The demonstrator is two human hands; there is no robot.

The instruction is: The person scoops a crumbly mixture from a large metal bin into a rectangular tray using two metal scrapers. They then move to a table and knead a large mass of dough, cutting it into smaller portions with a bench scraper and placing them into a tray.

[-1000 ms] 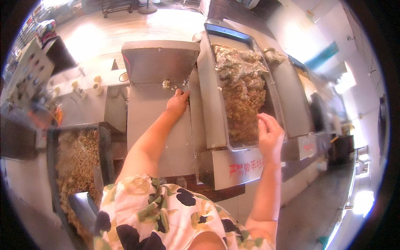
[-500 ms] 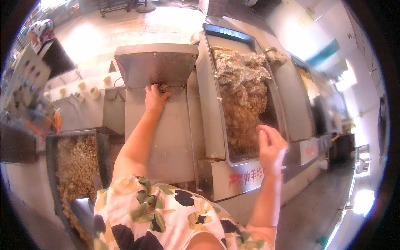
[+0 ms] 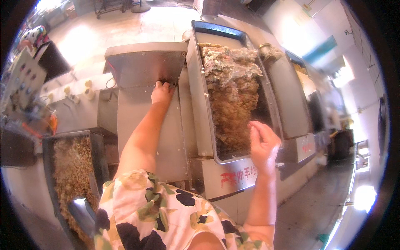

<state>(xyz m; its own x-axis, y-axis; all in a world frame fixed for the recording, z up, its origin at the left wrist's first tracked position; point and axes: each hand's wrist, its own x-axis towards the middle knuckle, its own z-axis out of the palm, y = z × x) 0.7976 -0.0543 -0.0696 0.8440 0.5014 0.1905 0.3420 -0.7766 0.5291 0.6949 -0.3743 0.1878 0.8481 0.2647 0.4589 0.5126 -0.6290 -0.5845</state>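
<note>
My left hand (image 3: 163,92) reaches to the foot of an upright metal panel (image 3: 146,68). Its fingers are curled down where the panel meets a flat metal cover (image 3: 160,133); whatever lies under them is hidden. Bent into a pinch, my right hand (image 3: 265,143) hovers by the near right end of a long metal trough (image 3: 203,121). What its fingertips hold, if anything, is too small to tell. Inside the trough lies a lumpy brown mass (image 3: 233,98), paler and flaky toward the far end.
At the lower left stands a dark metal bin (image 3: 96,160) of brown grainy material (image 3: 71,160), with a scoop-like metal piece (image 3: 81,208) in it. A knobbed control panel (image 3: 29,81) rises at left. Another metal trough (image 3: 287,100) runs along the right. A person (image 3: 35,36) is at the far left.
My left hand has shifted slightly right along the panel's foot, and the brown crumbs beside it are now covered. My right hand stays pinched near the trough. The whole view has shifted a little.
</note>
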